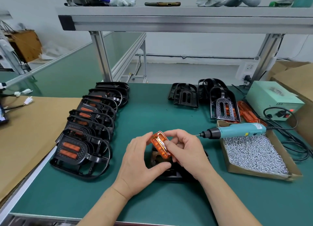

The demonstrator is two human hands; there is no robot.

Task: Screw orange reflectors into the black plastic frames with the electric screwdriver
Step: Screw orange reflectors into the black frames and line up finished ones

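Orange reflector (pixel 160 147) sits tilted between both hands, lifted just above a black frame (pixel 169 174) that lies on the mat mostly hidden under the palms. The left hand (pixel 142 159) pinches its left edge with curled fingertips. The right hand (pixel 188 154) presses a thumb on its face, with the fingers curled behind it.

My judgement is that seating is the risky step. If the reflector goes in skewed, the screw holes may not line up and a driven screw could crack the plastic. With both hands busy, the frame is loose on the mat and may slide.

The electric screwdriver (pixel 237 130) rests across the rim of the screw box (pixel 254 154) just to the right, bit pointing at the hands. It could roll off, or its looped cable could snag during a reach and spill screws.

The green mat (pixel 152 107) covers the bench, and a sheet of cardboard (pixel 25 132) lies along its left side. A row of finished frames (pixel 88 132) leans in a line on the left. Farther back on the right stand bare frames (pixel 203 98), spare reflectors (pixel 247 113) and a pale green power unit (pixel 271 100) with a red light.

An aluminium shelf (pixel 186 19) spans overhead carrying gloves and oddments. Beyond it are more green benches and a white wall.
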